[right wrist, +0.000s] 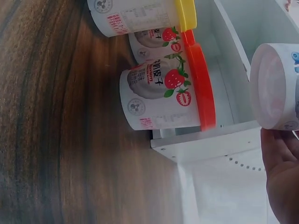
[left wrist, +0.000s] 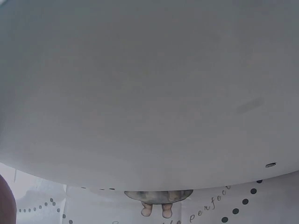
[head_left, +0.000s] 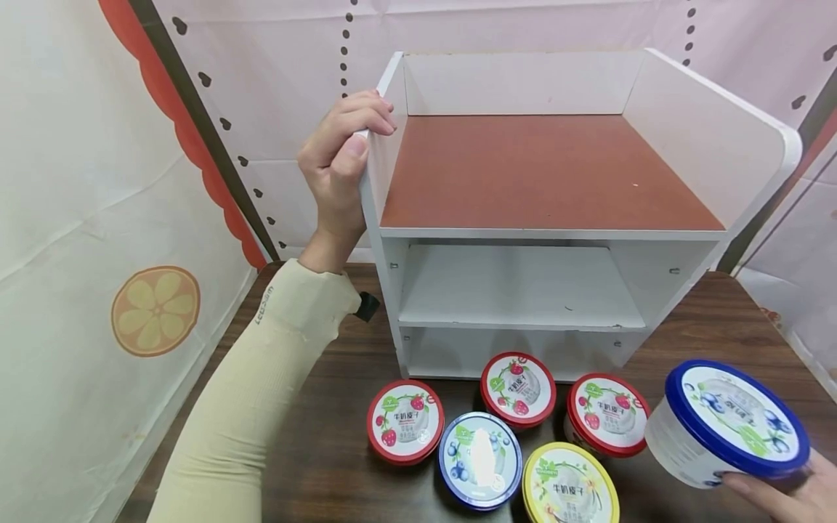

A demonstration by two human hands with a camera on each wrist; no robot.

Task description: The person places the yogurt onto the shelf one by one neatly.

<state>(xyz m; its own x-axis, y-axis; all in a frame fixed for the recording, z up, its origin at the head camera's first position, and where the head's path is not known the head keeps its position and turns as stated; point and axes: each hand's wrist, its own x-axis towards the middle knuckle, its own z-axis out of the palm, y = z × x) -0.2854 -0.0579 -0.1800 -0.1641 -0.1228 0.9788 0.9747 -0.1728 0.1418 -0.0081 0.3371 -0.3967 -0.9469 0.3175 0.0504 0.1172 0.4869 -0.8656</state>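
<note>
In front of the white shelf, toward its right, I remotely watched the right hand hold a blue-lidded tub low down above the table, perhaps supporting its weight, while the left hand gripped the side panel, likely for steadiness.

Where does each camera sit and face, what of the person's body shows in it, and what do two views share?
Head: worn on the head, facing forward and down at the shelf; left hand, right hand and sleeve show.
Left wrist: worn there, facing a pale surface, probably the shelf's side, with printed cloth below; a sliver of skin shows.
Right wrist: worn there, looking across the table toward the shelf; the right hand shows.
Head and right wrist share the shelf, yellow-lidded tub and held tub.
</note>
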